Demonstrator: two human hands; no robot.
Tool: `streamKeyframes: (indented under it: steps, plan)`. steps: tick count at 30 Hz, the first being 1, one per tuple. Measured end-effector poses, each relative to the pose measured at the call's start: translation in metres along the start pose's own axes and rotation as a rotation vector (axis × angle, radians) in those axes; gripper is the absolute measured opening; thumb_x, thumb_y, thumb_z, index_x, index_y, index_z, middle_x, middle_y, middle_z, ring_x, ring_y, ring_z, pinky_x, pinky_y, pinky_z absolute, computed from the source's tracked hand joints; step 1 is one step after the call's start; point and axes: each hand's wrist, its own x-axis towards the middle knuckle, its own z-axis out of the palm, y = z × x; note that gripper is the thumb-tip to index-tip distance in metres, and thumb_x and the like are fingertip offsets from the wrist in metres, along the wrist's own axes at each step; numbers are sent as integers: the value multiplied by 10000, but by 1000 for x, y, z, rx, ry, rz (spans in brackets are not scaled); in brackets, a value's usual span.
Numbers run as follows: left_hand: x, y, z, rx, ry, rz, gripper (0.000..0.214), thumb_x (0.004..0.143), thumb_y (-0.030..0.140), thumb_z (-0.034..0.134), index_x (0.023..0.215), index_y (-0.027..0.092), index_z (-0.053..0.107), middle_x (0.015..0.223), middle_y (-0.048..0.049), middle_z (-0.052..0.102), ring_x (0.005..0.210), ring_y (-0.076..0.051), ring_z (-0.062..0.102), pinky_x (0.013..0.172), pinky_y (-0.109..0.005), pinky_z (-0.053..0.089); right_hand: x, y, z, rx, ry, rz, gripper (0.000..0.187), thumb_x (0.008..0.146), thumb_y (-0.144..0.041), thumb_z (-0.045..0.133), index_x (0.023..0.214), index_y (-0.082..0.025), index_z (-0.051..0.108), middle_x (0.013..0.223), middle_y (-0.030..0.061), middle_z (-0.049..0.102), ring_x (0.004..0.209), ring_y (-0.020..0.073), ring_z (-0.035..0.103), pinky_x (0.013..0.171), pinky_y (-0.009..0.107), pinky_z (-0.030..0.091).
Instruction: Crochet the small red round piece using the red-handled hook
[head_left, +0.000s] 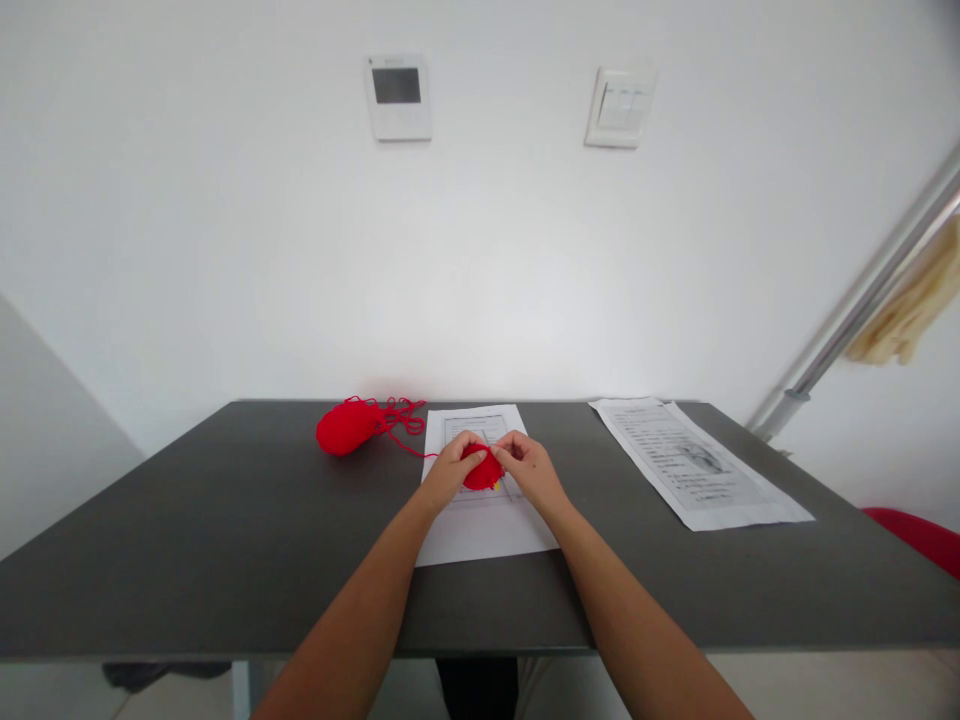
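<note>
My left hand (448, 470) and right hand (532, 467) pinch a small red piece (481, 469); yarn ball (346, 427) to their left looks mostly wound.

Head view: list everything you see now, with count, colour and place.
Flat dark grey table: one, across the foreground.
Ball of red yarn: one, on table, left of hands.
Small red yarn piece: one, between both hands.
White printed paper sheets: two, one under the hands, one right.
White wall panel and white wall switch: one each, on the wall.
Slanted silver metal pole: one, far right, beige cloth beside it.
Red seat edge: one, lower right.
Left hand, right hand: fingers pinch the yarn piece.
</note>
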Motion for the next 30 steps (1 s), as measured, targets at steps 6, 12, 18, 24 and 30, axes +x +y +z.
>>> streamKeyframes:
  steps: [6,12,18,24,30]
  plan:
    - [1,1,0,16,5,12,96,721,277,565,756,195,528,699,26,554,652,-142,522,615,-252,412,1,1,0,25,-10,-12,131,718,-303,574,674,-183,546,529,-52,476,500,107,441,522,236,350]
    - [1,0,-1,26,10,12,108,722,288,570,761,194,535,715,22,564,670,-145,530,625,-252,412,1,0,0,35,-23,-18,118,731,-289,568,703,-175,574,546,-44,489,510,107,450,527,236,360]
    - [-1,3,-1,23,7,-4,116,721,299,578,756,198,535,701,26,572,650,-145,534,602,-248,414,0,1,0,34,-22,-24,141,740,-305,580,689,-175,560,546,-39,509,517,112,464,528,237,367]
    - [0,-1,0,-11,7,-14,104,733,284,575,770,192,544,700,21,580,633,-140,546,590,-250,425,0,-1,0,27,-15,-19,140,727,-303,582,664,-183,544,532,-48,483,503,108,451,516,233,360]
    - [3,-8,1,-62,30,-16,153,718,294,586,787,194,493,704,31,558,594,-123,540,561,-243,427,0,1,1,24,-16,-16,132,728,-302,578,685,-180,552,534,-47,479,511,108,447,515,230,363]
